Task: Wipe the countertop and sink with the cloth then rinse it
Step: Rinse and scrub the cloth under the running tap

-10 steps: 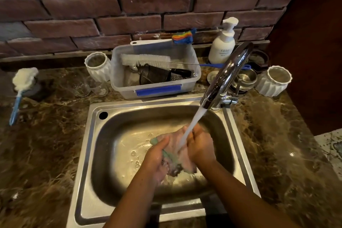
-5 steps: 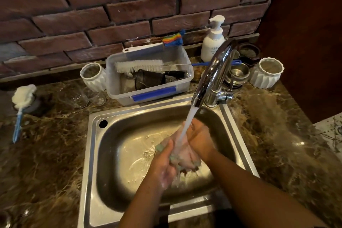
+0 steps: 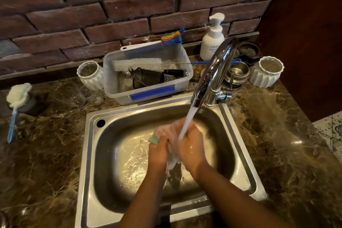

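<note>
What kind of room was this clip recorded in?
Most likely a home kitchen: a stainless steel sink set into a marble countertop, a running faucet, and a soap pump bottle against the brick wall.

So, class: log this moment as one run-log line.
step: rinsing | cloth: in both hands | left hand | right hand | faucet: running

You have two white ribbed cups, one (image 3: pixel 91 74) at ten o'clock, one (image 3: pixel 266 71) at two; one soap pump bottle (image 3: pixel 212 40); one bottle brush (image 3: pixel 137 63).
</note>
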`<state>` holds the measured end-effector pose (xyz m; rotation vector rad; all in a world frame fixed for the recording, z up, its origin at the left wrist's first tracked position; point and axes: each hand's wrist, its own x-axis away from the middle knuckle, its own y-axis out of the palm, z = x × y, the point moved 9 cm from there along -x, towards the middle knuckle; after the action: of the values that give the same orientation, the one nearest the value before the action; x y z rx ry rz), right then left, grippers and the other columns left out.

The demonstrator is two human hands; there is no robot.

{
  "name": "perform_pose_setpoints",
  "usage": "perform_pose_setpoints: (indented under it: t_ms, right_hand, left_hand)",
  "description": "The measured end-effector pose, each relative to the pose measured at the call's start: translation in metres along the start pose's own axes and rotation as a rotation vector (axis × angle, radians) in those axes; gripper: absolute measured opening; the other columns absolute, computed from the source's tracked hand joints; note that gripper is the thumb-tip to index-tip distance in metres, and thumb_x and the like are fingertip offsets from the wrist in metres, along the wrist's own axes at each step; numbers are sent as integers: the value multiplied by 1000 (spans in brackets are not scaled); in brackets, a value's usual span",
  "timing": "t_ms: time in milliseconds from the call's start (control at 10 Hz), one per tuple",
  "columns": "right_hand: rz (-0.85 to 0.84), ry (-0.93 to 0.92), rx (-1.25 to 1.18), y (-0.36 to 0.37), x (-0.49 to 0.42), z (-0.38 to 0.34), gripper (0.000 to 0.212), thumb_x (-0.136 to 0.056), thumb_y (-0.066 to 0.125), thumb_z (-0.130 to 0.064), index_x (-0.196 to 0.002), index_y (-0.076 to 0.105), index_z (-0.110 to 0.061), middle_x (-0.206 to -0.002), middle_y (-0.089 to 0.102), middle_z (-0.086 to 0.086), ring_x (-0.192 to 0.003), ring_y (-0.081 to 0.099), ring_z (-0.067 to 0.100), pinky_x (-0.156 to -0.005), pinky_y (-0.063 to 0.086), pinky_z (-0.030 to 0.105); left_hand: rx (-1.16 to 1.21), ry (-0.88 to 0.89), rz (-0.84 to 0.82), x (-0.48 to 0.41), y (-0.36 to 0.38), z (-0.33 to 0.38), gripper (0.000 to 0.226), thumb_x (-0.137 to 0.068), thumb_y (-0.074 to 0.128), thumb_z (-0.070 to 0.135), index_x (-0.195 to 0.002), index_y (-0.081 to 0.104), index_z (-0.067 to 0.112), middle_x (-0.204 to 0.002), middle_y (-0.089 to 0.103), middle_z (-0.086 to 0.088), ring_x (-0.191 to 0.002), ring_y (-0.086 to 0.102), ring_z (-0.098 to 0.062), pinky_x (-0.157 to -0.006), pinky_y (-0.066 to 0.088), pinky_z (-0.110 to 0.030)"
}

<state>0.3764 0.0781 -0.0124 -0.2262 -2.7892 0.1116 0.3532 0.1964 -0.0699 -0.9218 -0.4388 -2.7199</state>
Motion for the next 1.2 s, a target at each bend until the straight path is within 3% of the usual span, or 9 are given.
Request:
perform_pose_setpoints:
  t_ms: [100, 200, 300, 400, 500, 600, 800, 900, 1200]
  right_hand:
    - [31, 107, 286, 29, 22, 14, 39, -99, 47, -53, -109, 65, -19, -96, 67, -2, -91, 68, 15, -79, 56, 33]
    - [55, 129, 336, 12, 5, 17, 43, -99, 42, -57, -100, 67, -21, -94, 69, -2, -90, 69, 18, -81, 58, 36]
    - [-39, 127, 249, -11, -17, 14, 29, -102, 52, -31, -73, 57, -34, -70, 62, -7, -67, 62, 5, -65, 47, 18]
    - [-7, -58, 564, -17, -38, 13, 21, -104, 42, -26, -90, 57, -30, -90, 64, 6, -84, 61, 24, -75, 48, 31]
    - [-36, 26, 395, -25, -25, 17, 24, -103, 46, -29, -92, 60, -13, -83, 63, 16, -78, 61, 34, -69, 53, 38]
    - [-161, -60, 485, 6, 10, 20, 25, -102, 46, -46, -98, 60, -25, -83, 71, -1, -74, 69, 14, -68, 61, 32]
    - [-186, -290, 969, 20, 17, 16, 21, -103, 47, -31, -111, 60, -18, -99, 69, -1, -86, 70, 19, -70, 52, 28]
    - [-186, -177, 995, 3, -7, 20, 21, -101, 48, -22, -117, 59, -15, -103, 69, 5, -93, 69, 26, -79, 57, 37]
    - [-141, -78, 633, 5, 19, 26, 25, -104, 49, -34, -102, 64, -15, -84, 69, -6, -75, 68, 13, -67, 56, 25]
  left_hand:
    - [152, -121, -73, 6, 19, -13, 26, -105, 44, 35, -98, 68, 28, -90, 68, 6, -81, 66, -8, -75, 52, -30]
    - [269, -145, -131, 21, 39, -15, 22, -100, 52, 38, -106, 70, 28, -101, 70, -1, -102, 67, -19, -96, 50, -43]
    - [344, -258, -92, 35, 32, -30, 41, -105, 42, 43, -123, 70, 19, -123, 72, -14, -113, 67, -35, -101, 50, -54]
    - [259, -278, -75, 24, 9, -39, 42, -104, 44, 44, -127, 68, 18, -117, 75, -14, -109, 70, -36, -101, 51, -56]
    - [248, -274, -6, 14, -1, -35, 37, -103, 49, 37, -115, 70, 9, -103, 78, -15, -100, 73, -35, -100, 52, -54]
    - [322, -274, -7, 18, 7, -30, 36, -95, 60, 37, -109, 71, 6, -104, 76, -15, -103, 70, -30, -102, 50, -49]
    - [284, -404, -67, 40, 27, -59, 39, -107, 37, 35, -96, 72, 20, -97, 65, -2, -81, 65, -14, -76, 49, -33]
    - [324, -373, -131, 42, 19, -67, 42, -104, 44, 42, -128, 66, 14, -118, 74, -15, -106, 70, -31, -91, 53, -45]
    - [416, -422, 30, 29, -12, -54, 50, -103, 47, 45, -121, 67, 3, -102, 76, -18, -102, 68, -32, -95, 51, -44]
